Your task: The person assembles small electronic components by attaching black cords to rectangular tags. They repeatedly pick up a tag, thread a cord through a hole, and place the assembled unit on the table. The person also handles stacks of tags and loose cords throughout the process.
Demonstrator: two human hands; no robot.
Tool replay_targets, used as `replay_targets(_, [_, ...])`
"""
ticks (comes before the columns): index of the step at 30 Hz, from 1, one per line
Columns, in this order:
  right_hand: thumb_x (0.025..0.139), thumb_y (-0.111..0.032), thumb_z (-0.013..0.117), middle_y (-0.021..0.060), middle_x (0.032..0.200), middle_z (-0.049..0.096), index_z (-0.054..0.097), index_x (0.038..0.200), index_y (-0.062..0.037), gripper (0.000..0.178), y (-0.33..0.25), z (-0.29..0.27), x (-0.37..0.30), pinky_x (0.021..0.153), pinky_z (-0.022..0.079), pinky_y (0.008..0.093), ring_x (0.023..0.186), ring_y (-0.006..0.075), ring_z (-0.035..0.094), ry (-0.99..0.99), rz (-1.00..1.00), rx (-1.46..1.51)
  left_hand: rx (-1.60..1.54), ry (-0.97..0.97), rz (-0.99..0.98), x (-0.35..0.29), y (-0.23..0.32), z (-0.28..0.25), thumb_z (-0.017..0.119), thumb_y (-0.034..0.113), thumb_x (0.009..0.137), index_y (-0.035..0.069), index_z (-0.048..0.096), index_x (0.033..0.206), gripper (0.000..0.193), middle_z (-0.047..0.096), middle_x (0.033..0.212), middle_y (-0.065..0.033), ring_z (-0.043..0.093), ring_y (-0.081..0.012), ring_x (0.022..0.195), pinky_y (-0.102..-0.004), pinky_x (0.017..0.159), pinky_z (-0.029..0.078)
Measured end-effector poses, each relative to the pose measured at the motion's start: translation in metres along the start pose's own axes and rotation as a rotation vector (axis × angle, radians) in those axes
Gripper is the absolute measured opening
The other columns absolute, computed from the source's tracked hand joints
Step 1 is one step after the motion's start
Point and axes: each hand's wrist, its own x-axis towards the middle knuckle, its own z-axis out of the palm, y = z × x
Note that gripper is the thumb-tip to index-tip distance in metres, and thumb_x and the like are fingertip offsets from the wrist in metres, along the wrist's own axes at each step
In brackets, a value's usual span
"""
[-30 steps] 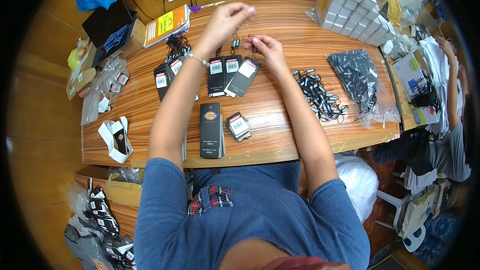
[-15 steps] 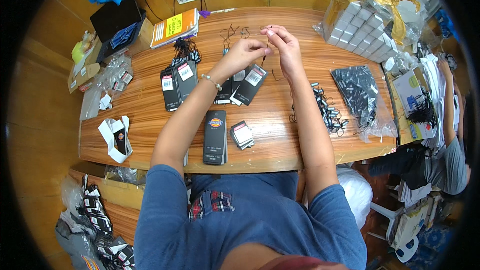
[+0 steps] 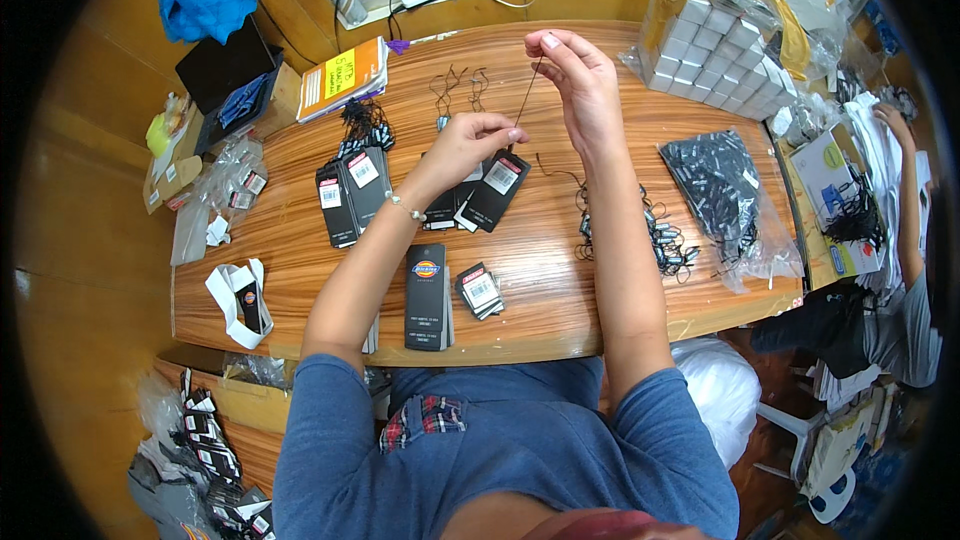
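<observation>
Between my two hands a thin black cord runs taut on a slant. My right hand pinches its upper end between thumb and fingertips. Lower and to the left, my left hand is closed on the cord's lower part, just above a black hang tag with a white barcode label. That tag overlaps other tags on the table, partly hidden by my left hand and wrist. Nearer me lie a stack of long black tags and a small pile of labelled tags.
Corded tags lie left of my left forearm. Loose black cords are right of my right forearm, beside a clear bag of them. White boxes stand back right, notebooks back left. Another person's arm shows far right.
My hands have drawn farther apart, the right one higher, and a longer stretch of cord shows between them. The view has shifted slightly, so the table sits lower in the picture.
</observation>
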Motion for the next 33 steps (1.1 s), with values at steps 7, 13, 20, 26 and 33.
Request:
replay_targets(7, [0.084,-0.017,0.058,0.0031,0.087,0.064,0.066,0.091,-0.0032,0.017,-0.007,-0.005,0.0,0.074,0.043,0.0229,0.082,0.009,0.057,0.003,-0.052,-0.017,-0.013,-0.012,0.068,0.004,0.003,0.007,0.054,0.019,0.087,-0.001,0.065,0.094,0.023,0.064,0.089,-0.0028,0.056,-0.0085,0.085,-0.0224,0.079,0.043])
replay_targets(13, [0.086,-0.015,0.056,0.005,0.086,0.063,0.064,0.094,-0.0016,0.018,-0.008,-0.01,0.003,0.074,0.045,0.0256,0.081,0.0125,0.058,-0.028,-0.105,-0.061,-0.138,-0.048,0.099,0.003,0.005,0.008,0.053,0.02,0.088,0.001,0.063,0.095,0.023,0.063,0.093,-0.0032,0.056,-0.0095,0.087,-0.0235,0.08,0.042])
replay_targets(20, [0.084,-0.013,0.058,0.0029,0.079,0.061,0.062,0.092,-0.0004,0.016,-0.014,-0.015,0.004,0.066,0.044,0.0211,0.072,0.0095,0.056,0.083,-0.08,-0.053,-0.402,-0.196,0.044,-0.004,0.001,0.007,0.05,0.016,0.09,0.002,0.053,0.109,0.025,0.059,0.091,-0.0041,0.058,-0.012,0.086,-0.0252,0.079,0.047])
replay_targets(26, [0.085,-0.014,0.057,0.0026,0.079,0.059,0.061,0.094,-0.0011,0.016,-0.014,-0.026,0.008,0.067,0.044,0.0216,0.073,0.0093,0.056,0.11,-0.075,-0.028,-0.367,-0.185,0.049,-0.003,0.001,0.007,0.05,0.014,0.089,0.0,0.05,0.116,0.03,0.062,0.095,-0.0075,0.059,-0.0122,0.086,-0.0257,0.081,0.047])
replay_targets(33, [0.086,-0.016,0.056,0.0017,0.079,0.059,0.061,0.094,-0.0025,0.017,-0.015,-0.028,0.008,0.067,0.043,0.0212,0.073,0.0089,0.055,0.11,-0.11,-0.04,-0.335,-0.182,0.062,-0.006,-0.001,0.005,0.056,0.006,0.084,-0.001,0.05,0.116,0.033,0.063,0.097,-0.011,0.062,-0.0143,0.087,-0.0252,0.08,0.049])
